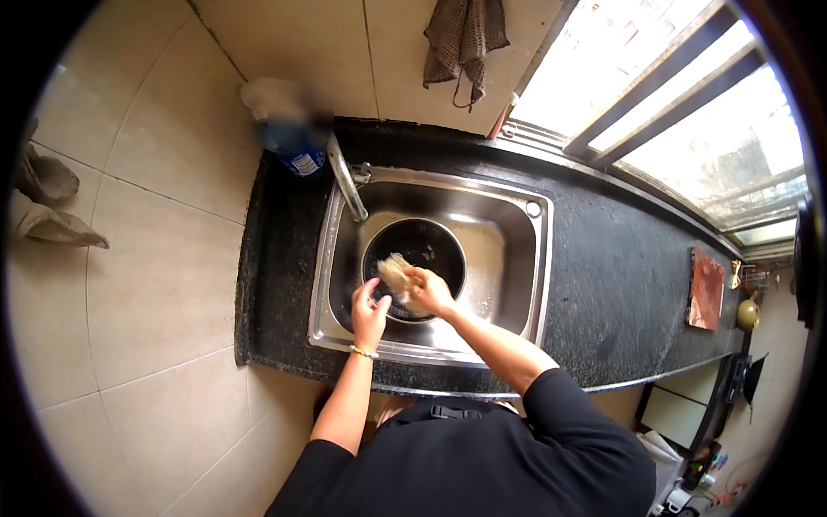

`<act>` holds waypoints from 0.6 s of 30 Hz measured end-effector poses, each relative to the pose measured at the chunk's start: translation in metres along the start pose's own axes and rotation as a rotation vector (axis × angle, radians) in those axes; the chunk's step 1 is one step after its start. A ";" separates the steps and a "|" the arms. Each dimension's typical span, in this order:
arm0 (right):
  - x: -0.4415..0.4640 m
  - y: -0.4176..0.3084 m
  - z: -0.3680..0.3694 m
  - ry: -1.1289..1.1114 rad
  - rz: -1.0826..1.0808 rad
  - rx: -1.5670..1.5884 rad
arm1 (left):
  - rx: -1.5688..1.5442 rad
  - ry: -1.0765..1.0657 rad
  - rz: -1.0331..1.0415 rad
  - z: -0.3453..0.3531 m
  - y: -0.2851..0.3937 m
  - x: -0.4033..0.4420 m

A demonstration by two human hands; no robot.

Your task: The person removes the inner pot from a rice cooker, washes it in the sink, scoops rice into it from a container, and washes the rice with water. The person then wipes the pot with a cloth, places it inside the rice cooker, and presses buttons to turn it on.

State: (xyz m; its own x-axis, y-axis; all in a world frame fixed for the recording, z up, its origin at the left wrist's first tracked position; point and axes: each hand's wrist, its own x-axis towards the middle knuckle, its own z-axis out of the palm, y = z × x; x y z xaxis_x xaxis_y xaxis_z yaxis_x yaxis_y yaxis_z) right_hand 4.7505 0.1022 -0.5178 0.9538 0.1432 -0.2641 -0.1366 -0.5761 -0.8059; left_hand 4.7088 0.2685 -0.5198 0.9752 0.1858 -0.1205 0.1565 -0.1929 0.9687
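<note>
A dark round pan [435, 239] rests inside the stainless steel sink [508, 233], with some small pale bits in it. Over the pan, my right hand [426, 291] grips a beige, fibrous-looking clump [394, 270]; its exact kind is unclear. My left hand [370, 310], with a yellowish bracelet at the wrist, is by the pan's left near side. Its thumb and fingers are apart, and I see nothing held between them. The metal faucet [346, 181] reaches over the sink's left back corner.
A blue container [301, 155] with a pale top stands at the counter's back left corner. Black countertop [612, 276] surrounds the sink. A reddish-brown board [705, 289] is at the far right. Brown cloth [465, 43] hangs on the tiled wall, beside a barred window [680, 103].
</note>
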 end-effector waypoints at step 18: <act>0.015 0.040 0.033 -0.761 -0.120 -0.185 | -0.621 0.364 -1.175 0.066 -0.116 0.020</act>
State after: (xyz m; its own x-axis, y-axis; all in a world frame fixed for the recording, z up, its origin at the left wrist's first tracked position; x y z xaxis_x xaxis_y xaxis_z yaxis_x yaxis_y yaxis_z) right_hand 4.7505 0.1080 -0.5711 0.5050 0.6853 -0.5247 0.0660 -0.6368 -0.7682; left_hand 4.7202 0.2306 -0.6489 0.2089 0.1969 -0.9579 0.6630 0.6915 0.2867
